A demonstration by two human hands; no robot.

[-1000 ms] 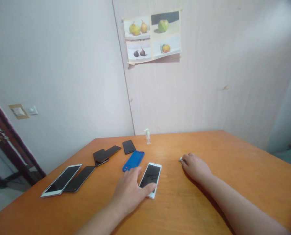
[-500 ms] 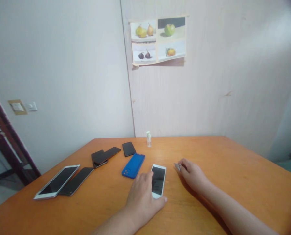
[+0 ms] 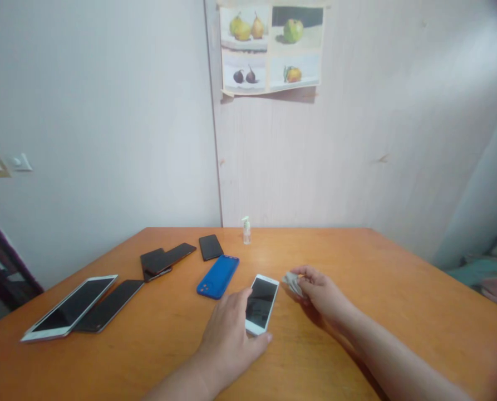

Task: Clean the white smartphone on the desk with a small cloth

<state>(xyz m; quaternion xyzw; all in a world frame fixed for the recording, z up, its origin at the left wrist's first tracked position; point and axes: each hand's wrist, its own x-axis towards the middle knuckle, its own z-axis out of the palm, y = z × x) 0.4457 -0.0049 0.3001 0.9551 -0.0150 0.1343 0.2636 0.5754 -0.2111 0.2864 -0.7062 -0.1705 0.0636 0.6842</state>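
Note:
A white smartphone (image 3: 261, 303) with a dark screen lies face up on the wooden table. My left hand (image 3: 231, 328) grips its lower part, fingers along the left edge and thumb by the bottom end. To the right of the phone, my right hand (image 3: 321, 289) pinches a crumpled pale grey cloth or tissue (image 3: 293, 283), just above the table and apart from the phone. A blue phone case (image 3: 219, 277) rests on the table beyond my left hand, its camera cutout toward me.
A black phone (image 3: 210, 247) lies behind the case, near a small clear pump bottle (image 3: 247, 233). Further left, dark phones (image 3: 171, 259) overlap. A large white-framed device (image 3: 70, 307) and a black phone (image 3: 110, 306) sit at the table's left. Fruit pictures (image 3: 271, 49) hang on the wall.
My right hand has turned and moved closer to the phone, showing more of the crumpled cloth. The white phone is tilted slightly clockwise in my left hand. The whole view has shifted a little.

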